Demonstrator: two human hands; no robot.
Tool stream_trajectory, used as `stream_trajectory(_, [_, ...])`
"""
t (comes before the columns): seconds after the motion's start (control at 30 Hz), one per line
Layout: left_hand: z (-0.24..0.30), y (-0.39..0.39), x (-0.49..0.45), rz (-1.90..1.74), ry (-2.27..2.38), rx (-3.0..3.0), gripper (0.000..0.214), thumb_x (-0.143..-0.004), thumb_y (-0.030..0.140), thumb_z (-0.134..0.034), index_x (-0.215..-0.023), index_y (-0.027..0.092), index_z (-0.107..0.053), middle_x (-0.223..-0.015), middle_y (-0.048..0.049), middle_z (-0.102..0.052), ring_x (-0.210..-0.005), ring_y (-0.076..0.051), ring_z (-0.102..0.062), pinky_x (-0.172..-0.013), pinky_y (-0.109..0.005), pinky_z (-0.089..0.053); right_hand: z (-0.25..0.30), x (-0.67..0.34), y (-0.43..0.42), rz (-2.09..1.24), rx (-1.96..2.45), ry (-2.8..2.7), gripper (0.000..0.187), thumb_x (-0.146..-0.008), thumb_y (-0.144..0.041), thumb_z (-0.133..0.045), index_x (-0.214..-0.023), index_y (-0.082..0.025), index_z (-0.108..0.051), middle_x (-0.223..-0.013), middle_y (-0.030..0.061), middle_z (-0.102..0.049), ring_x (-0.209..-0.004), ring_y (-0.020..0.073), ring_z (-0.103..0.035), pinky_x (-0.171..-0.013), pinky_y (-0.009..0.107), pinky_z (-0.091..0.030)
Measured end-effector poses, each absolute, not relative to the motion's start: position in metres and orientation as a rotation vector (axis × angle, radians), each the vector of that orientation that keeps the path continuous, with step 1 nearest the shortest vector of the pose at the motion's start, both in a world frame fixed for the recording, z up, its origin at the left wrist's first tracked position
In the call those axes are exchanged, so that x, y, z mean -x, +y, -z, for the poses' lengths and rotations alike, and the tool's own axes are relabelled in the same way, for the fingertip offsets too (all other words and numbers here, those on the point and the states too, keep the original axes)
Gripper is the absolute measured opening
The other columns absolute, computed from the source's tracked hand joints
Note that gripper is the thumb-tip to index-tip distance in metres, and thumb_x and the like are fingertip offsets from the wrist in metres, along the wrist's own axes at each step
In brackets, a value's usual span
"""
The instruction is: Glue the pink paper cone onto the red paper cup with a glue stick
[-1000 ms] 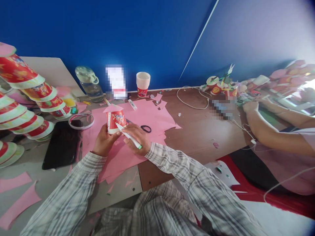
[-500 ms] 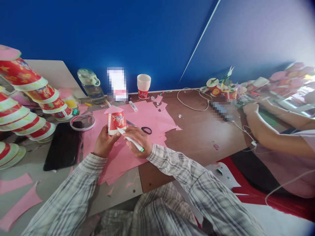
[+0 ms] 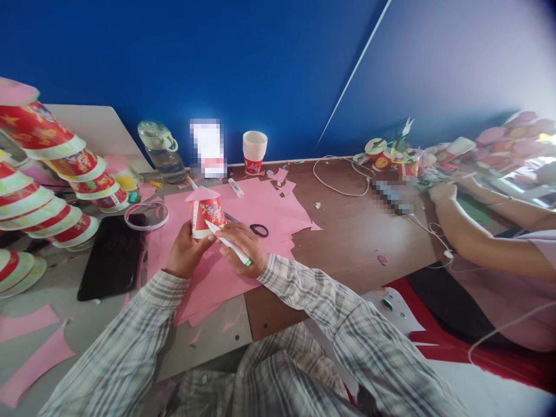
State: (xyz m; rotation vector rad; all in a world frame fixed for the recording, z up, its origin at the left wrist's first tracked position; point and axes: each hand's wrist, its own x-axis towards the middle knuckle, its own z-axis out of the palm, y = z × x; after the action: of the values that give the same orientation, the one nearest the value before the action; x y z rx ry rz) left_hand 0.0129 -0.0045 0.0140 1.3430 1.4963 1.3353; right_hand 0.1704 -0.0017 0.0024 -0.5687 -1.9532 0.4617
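My left hand (image 3: 187, 252) is closed round the lower left side of a red patterned paper cup (image 3: 200, 215), which stands upside down with a piece of pink paper (image 3: 202, 193) on top. A white marker (image 3: 233, 248) with a green end is pinched in my right hand (image 3: 247, 246). Its tip points at the cup's printed front; whether it touches cannot be made out. Beneath both hands lie sheets of pink paper (image 3: 269, 215). Scissors with black handles (image 3: 259, 230) rest on the paper just beyond my right hand, their blades partly hidden.
Stacked decorated cups (image 3: 65, 145) rise at the left, near a black phone (image 3: 112, 258) and a roll of tape (image 3: 146, 216). Behind are a water bottle (image 3: 161, 153), a glue stick (image 3: 236, 188) and a cup stack (image 3: 254, 153). Another person's arms (image 3: 473, 231) rest at the right.
The marker's tip has shifted slightly left and up across the cup's front, and my right hand has moved with it. The cup has turned a little in my left hand.
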Motion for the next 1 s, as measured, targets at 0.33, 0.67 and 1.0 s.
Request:
stream_trajectory(0.33, [-0.005, -0.003, -0.009, -1.296, 1.515, -1.372, 0.061, -0.052, 0.049, -0.061, -0.097, 0.009, -0.047, -0.089, -0.0116, -0.058, -0.077, -0.021, -0.055, -0.067, -0.039, -0.044, -0.001, -0.17, -0.002, -0.492, 0.588, -1.965, 0.03, -0.084, -0.018, -0.048, -0.114, -0.016, -0.05, -0.1, 0.0085, -0.066, -0.106, 0.0206, -0.059, -0.099, 0.041, -0.052])
stream_trajectory(0.67, [-0.014, -0.003, -0.01, -1.303, 1.544, -1.357, 0.051, -0.052, 0.044, -0.063, -0.088, 0.011, -0.051, -0.08, -0.0087, -0.059, -0.069, -0.02, -0.054, -0.061, -0.036, -0.044, -0.001, -0.172, -0.004, -0.507, 0.582, -1.969, 0.03, -0.082, -0.015, -0.047, -0.112, -0.016, -0.051, -0.098, 0.0089, -0.067, -0.108, 0.0197, -0.06, -0.101, 0.038, -0.051])
stream_trajectory(1.0, [-0.018, -0.004, -0.011, -1.298, 1.552, -1.376, 0.054, -0.051, 0.051, -0.061, -0.086, 0.011, -0.052, -0.08, -0.0096, -0.059, -0.072, -0.021, -0.053, -0.061, -0.037, -0.044, -0.001, -0.173, -0.007, -0.658, 0.657, -1.853, 0.03, -0.084, -0.017, -0.045, -0.114, -0.016, -0.047, -0.094, 0.0093, -0.067, -0.101, 0.0191, -0.064, -0.099, 0.037, -0.051])
